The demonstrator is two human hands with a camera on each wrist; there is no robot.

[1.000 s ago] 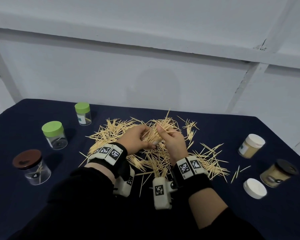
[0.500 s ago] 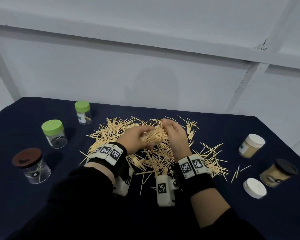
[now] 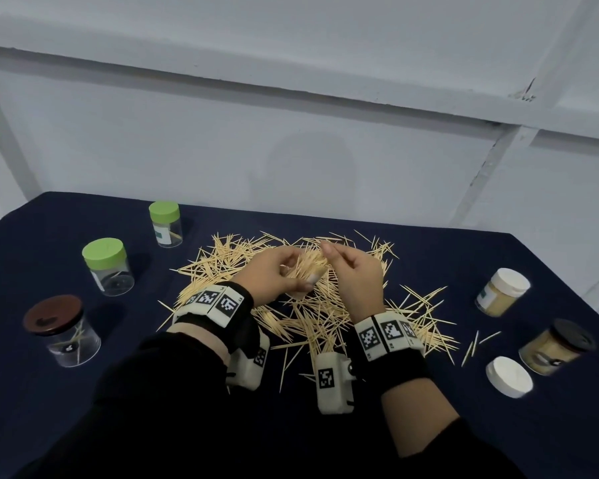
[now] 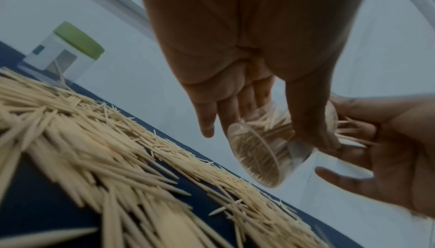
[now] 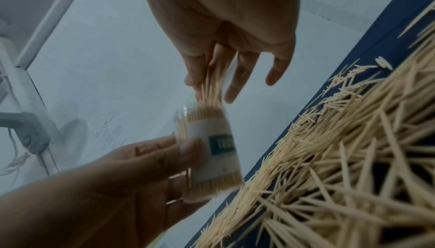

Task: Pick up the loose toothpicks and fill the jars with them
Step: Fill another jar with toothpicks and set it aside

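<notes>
Clear plastic toothpick jar point(image 5: 209, 151), nearly full, held tilted above the toothpick pile point(image 3: 312, 305) mid-counter point(image 3: 464, 257). Left hand point(image 3: 270, 274) wraps fingers and thumb round the jar body. Right hand point(image 3: 355, 271) pinches a small bundle of toothpicks point(image 5: 210, 86) at the jar mouth, other fingers spread. Green-lidded jar point(image 3: 165, 223) far left, white lid point(image 3: 509, 376) lying loose at right.

Head view: looks forward and down from above at the whole table point(image 3: 498, 257). Wrist views: close, low, each looking along its palm from opposite sides. All three share the clear jar point(image 5: 209, 151) and toothpick pile point(image 4: 94, 140).
</notes>
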